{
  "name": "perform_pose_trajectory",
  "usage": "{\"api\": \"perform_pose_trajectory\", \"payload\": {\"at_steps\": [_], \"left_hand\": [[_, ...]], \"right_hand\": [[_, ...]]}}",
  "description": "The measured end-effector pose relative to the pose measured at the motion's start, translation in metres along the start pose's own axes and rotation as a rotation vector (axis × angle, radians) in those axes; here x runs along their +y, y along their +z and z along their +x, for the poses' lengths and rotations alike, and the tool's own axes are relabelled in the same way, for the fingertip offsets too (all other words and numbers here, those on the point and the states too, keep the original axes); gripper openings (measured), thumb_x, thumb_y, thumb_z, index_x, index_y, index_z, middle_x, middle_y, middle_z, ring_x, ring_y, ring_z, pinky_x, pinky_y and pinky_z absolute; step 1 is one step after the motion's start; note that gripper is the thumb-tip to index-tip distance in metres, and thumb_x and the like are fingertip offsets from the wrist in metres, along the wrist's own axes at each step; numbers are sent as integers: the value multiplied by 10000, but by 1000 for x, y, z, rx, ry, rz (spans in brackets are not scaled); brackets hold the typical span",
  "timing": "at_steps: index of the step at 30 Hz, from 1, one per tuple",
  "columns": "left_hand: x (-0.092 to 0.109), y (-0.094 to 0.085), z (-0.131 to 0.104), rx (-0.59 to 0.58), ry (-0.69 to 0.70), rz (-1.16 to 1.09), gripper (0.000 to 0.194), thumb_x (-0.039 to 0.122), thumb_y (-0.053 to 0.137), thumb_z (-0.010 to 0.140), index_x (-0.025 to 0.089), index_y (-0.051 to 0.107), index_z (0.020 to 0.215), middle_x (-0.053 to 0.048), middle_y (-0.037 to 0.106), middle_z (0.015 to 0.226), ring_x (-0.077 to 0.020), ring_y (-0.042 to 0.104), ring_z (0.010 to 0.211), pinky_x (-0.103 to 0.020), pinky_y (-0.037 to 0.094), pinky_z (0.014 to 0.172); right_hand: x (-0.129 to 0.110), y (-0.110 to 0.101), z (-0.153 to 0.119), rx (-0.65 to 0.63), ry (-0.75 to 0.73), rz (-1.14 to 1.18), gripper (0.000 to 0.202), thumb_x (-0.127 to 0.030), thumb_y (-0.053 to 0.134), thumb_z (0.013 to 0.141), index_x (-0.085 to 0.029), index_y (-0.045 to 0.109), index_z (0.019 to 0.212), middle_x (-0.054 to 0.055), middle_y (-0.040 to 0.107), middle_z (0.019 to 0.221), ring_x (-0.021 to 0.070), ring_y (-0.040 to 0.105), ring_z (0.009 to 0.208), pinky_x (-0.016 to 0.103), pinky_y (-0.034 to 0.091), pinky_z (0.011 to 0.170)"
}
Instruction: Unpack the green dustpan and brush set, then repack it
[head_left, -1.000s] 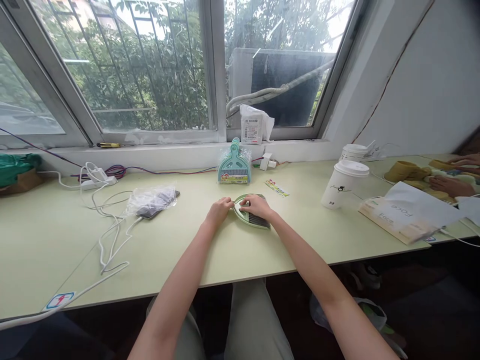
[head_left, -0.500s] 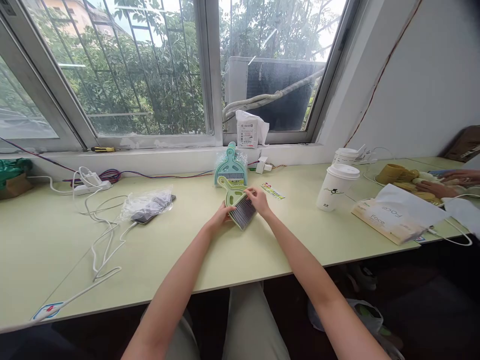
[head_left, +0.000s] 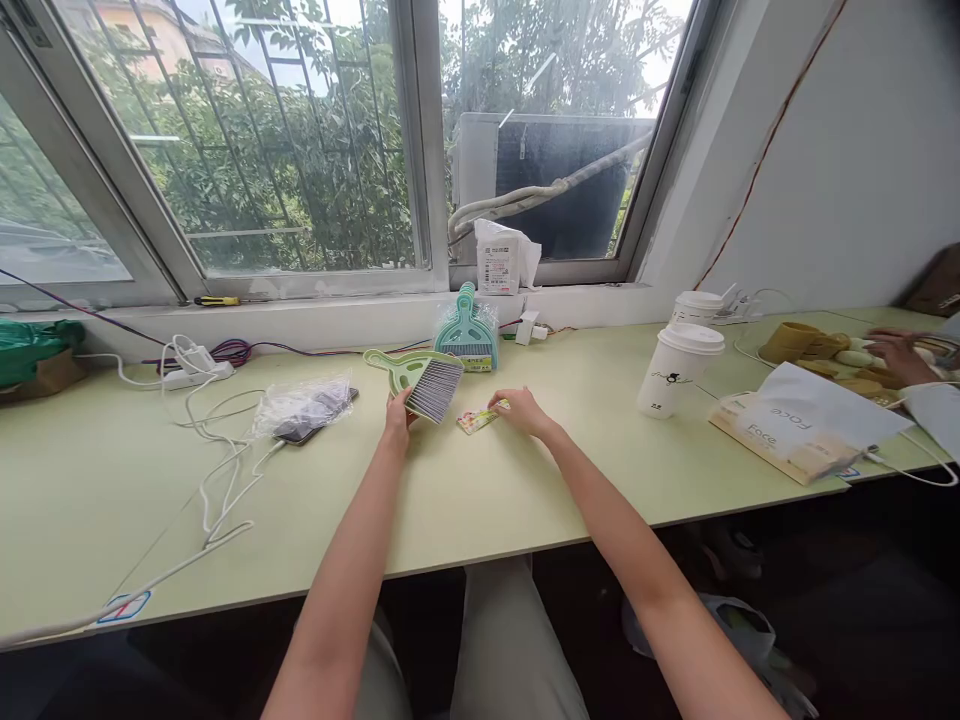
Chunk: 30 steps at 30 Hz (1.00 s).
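My left hand [head_left: 400, 418] grips a green dustpan [head_left: 405, 372] together with the small brush [head_left: 436, 388] nested in it, its grey bristles facing up. The set is tilted above the desk, its handle pointing to the left. Just right of it, my right hand [head_left: 521, 412] has its fingers pinched on the edge of a colourful printed card [head_left: 475, 419] lying low over the desk. Behind them, a second, blue-green dustpan set [head_left: 466, 330] in clear plastic wrap stands against the wall below the window.
A phone [head_left: 300, 432] under clear plastic and white cables lie left, near a power strip [head_left: 196, 370]. White paper cups [head_left: 679, 370] and a paper package [head_left: 795, 420] stand right. At far right, another person's hand [head_left: 896, 352] is near yellow items. A tissue pack [head_left: 499, 262] sits on the sill.
The dustpan and brush have moved left in my left hand. My right hand has let go of the brush and taken the card, which has shifted left and nearer me.
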<state>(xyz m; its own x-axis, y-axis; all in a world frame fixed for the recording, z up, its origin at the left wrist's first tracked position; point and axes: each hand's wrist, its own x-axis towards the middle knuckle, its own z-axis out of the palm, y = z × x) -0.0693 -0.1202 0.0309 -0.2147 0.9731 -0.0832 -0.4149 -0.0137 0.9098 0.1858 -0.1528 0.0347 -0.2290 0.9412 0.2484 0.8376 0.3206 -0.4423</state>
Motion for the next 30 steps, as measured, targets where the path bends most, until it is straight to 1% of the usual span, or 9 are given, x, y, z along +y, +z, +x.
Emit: {"api": "perform_pose_trajectory", "payload": {"at_steps": [2,5,10,14,17,19,23,26,30], "left_hand": [[0,-2,1,14,3,-4,264,253,608,769,212,557,1025,-18,605,862,-87,584,655,-224,511,625],[1,-3,1,-9,15,22,286,270,623,768,223,548,1040,-16,606,907,-82,583,669,-223,515,626],[-1,-2,1,-61,47,71,354,265,653,742,250,541,1077,-16,615,944,-91,594,718,-217,521,635],[-3,1,-1,-83,40,98,384,269,657,736,244,533,1099,-31,621,961,-111,600,738,-231,528,634],[-5,5,-5,-124,33,150,388,278,660,735,235,535,1099,-41,622,964,-125,601,739,-247,532,629],[-9,10,-8,-168,13,190,407,304,676,729,236,536,1105,-43,624,957,-138,606,737,-266,534,635],[-20,25,-18,-287,-41,196,465,427,690,730,239,537,1126,-50,632,956,-151,612,715,-293,535,647],[-26,35,-26,-359,-46,127,497,499,674,735,226,546,1130,-57,640,953,-160,622,747,-290,534,667],[-25,37,-30,-366,-14,73,525,508,689,723,231,538,1142,-50,650,980,-159,631,781,-285,537,686]], "right_hand": [[-13,7,-3,47,-13,-32,221,-286,483,904,-241,634,1059,66,629,1201,211,557,1134,535,156,1113],[-22,17,-6,-21,-14,-46,247,-316,474,919,-229,614,1103,85,581,1278,220,530,1181,541,190,1100],[-16,24,-3,-35,26,-77,438,-373,546,880,-212,503,1285,126,374,1472,249,376,1335,459,268,1077],[-3,18,-1,-44,111,-142,316,-364,498,903,-229,612,1166,123,599,1253,255,527,1183,358,401,914],[8,7,1,90,256,-103,283,-401,498,894,-237,682,1032,109,701,1015,249,633,949,318,433,762],[10,0,4,247,333,18,393,-494,430,907,-218,683,1027,104,714,954,246,647,870,313,440,713],[-11,0,10,495,252,278,607,-612,240,917,-211,580,1221,108,668,1140,251,621,1015,345,464,811],[-36,16,10,356,71,276,577,-627,331,893,-267,517,1303,68,464,1425,267,358,1355,464,334,1047],[-52,34,4,207,13,199,541,-571,367,910,-301,413,1376,51,307,1521,261,160,1439,649,28,1097]]}}
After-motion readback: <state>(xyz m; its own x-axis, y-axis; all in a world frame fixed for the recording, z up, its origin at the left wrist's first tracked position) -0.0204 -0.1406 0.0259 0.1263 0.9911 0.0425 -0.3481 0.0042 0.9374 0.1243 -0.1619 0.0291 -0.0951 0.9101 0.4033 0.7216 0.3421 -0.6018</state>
